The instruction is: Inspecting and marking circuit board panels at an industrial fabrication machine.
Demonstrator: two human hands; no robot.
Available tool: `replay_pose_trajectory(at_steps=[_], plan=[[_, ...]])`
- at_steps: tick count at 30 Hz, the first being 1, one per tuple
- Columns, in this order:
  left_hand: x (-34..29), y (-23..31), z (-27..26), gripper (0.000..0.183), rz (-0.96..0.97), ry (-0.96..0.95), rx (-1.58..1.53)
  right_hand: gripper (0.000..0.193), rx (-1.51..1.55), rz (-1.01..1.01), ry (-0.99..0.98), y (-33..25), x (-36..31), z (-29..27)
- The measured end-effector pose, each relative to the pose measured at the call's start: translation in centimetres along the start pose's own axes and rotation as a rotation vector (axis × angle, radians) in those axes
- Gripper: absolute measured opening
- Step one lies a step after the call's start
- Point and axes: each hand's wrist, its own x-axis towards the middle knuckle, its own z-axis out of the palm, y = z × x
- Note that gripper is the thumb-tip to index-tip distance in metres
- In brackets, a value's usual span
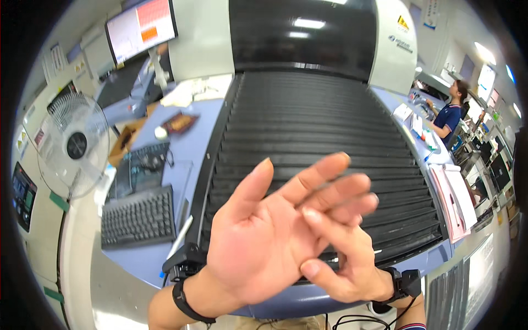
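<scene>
My left hand (258,245) is raised over the near end of the black ribbed conveyor (302,126), palm up with thumb and fingers spread. It holds nothing. My right hand (346,256) comes in at its little-finger side. The right index fingertip rests at the left palm below the fingers, and the right thumb tip lies by the palm's lower edge, apart from the index. The other right fingers are largely hidden. A black band (184,305) circles my left wrist; a black device with a cable (404,285) is strapped to my right wrist.
A keyboard (137,217), tangled dark cable (151,158) and brown packet (180,123) lie on the left ledge. A fan (77,146) stands farther left. The dark machine cover (302,38) rises ahead. Papers (454,201) lie right; a co-worker (451,118) is beyond.
</scene>
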Motion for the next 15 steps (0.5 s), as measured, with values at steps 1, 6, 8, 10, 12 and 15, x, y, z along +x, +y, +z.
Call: replay_pose_trajectory(at_steps=[1,6,8,10,12,15], plan=[[-0.5,0.6,1.6,0.082,-0.021,-0.087,0.047,0.065,0.073,-0.020,-0.032,-1.5,0.9,-0.3],[-3.1,0.6,5.3,0.077,0.108,-0.305,0.042,0.056,0.316,-0.026,-0.101,-6.4,3.3,-1.3],[-4.4,1.1,8.6,0.074,0.188,0.026,-0.003,0.049,0.581,0.067,-0.160,-5.6,3.8,0.7],[-4.8,1.1,8.0,0.072,0.216,0.317,-0.104,0.045,0.670,0.174,-0.162,-6.2,3.9,1.8],[-5.2,1.0,3.7,0.064,0.092,-0.150,-0.226,0.045,0.585,0.017,-0.066,-5.8,4.3,2.6],[-5.8,1.4,3.8,0.054,0.171,-0.038,-0.061,0.043,0.750,0.094,-0.046,-4.5,3.6,4.6]])
